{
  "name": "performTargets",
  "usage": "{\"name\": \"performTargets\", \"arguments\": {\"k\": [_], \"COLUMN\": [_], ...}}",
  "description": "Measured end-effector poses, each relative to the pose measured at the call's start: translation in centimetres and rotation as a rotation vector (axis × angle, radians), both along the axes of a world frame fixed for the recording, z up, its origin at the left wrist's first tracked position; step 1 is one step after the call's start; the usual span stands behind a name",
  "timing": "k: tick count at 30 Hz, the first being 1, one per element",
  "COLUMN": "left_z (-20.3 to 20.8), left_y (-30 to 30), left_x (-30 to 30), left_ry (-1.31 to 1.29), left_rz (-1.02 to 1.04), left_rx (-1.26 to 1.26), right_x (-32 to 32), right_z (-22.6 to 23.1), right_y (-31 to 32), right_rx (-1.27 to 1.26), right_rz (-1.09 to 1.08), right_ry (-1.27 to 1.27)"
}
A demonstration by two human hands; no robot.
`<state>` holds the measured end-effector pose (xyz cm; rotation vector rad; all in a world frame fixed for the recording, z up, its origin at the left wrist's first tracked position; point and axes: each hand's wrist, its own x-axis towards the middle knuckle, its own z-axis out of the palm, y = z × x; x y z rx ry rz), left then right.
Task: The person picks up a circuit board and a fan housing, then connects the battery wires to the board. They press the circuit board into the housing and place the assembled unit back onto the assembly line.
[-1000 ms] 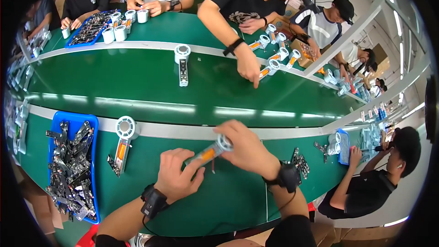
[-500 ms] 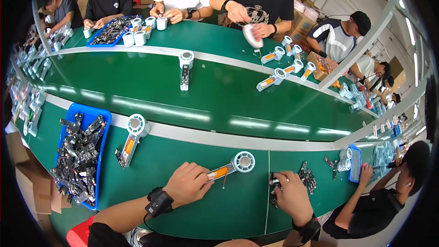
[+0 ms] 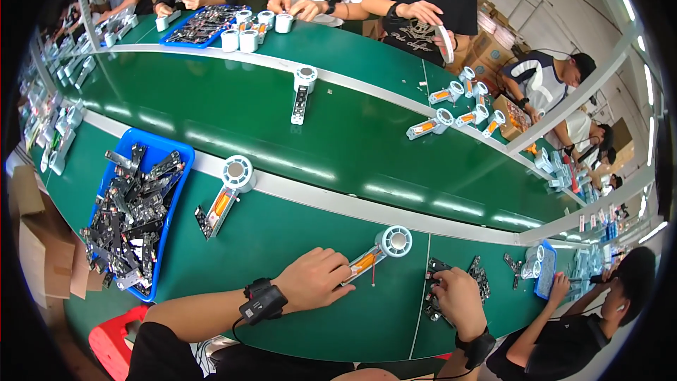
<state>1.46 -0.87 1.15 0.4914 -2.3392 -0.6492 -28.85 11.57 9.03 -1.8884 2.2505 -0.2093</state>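
My left hand (image 3: 317,279) is closed around the handle end of a pale blue handheld fan body (image 3: 394,241), which lies tilted on the bench with its round grille to the far right. An orange battery (image 3: 364,263) shows in the open handle, and a thin red wire hangs beside it. Over a small group of black circuit boards, my right hand (image 3: 458,300) has its fingers pinched on one circuit board (image 3: 438,266). Its fingertips partly cover that board. More circuit boards (image 3: 479,279) lie just beyond this hand.
At left stands a blue tray (image 3: 185,169) heaped with black circuit boards. Beside it lies another fan body (image 3: 238,173) with a board attached. A fan (image 3: 301,95) sits on the green conveyor (image 3: 240,113). Co-workers sit opposite; one at right is near a blue tray (image 3: 544,275).
The whole view has shifted, so the bench things appear farther right. My left hand keeps its hold on the fan body. My right fingers remain at the circuit boards.
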Motion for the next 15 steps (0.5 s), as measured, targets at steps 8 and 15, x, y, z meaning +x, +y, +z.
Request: {"name": "performTargets", "arguments": {"k": [8, 15], "left_z": [4.2, 2.2], "left_y": [-1.9, -2.1], "left_x": [-2.2, -2.9], "left_ry": [0.446, 0.517], "left_rz": [0.102, 0.177], "left_rx": [0.390, 0.906], "right_x": [7.5, 8.3], "right_z": [3.8, -0.3], "right_y": [-7.4, -10.8], "right_rx": [-0.248, -0.438], "right_rz": [0.034, 0.079], "right_ry": [-0.933, -1.007]}}
